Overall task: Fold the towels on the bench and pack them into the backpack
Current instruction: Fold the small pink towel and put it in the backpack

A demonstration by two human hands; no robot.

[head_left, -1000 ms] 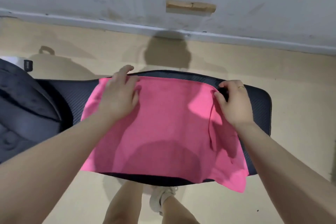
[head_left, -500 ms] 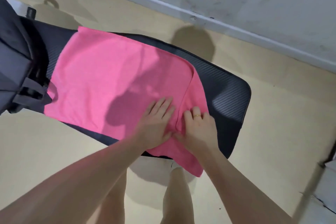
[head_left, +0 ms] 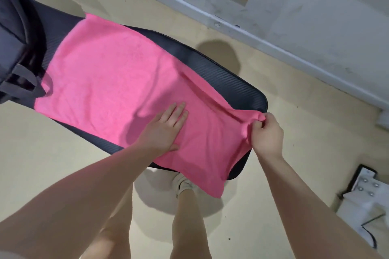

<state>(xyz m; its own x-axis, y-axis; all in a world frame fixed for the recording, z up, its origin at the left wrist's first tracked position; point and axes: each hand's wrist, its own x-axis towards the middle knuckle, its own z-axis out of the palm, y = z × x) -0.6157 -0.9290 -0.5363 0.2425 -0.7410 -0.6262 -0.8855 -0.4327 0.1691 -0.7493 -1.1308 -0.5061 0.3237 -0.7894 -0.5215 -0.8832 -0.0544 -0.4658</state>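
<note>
Pink towel [head_left: 117, 82]: spread along the black desk [head_left: 248, 94], near corner hanging over the edge. My left hand [head_left: 166, 128] lies flat on it, fingers straight, pinning the cloth. My right hand [head_left: 266, 132] pinches the bunched right end, raised slightly off the desk. Step, as I judge it: first fold, just starting. Next move calls for carrying that end leftward over the pinned part, edges matched. Backpack [head_left: 12, 33]: dark, at the desk's far left end, touching the towel; opening not seen.
</note>
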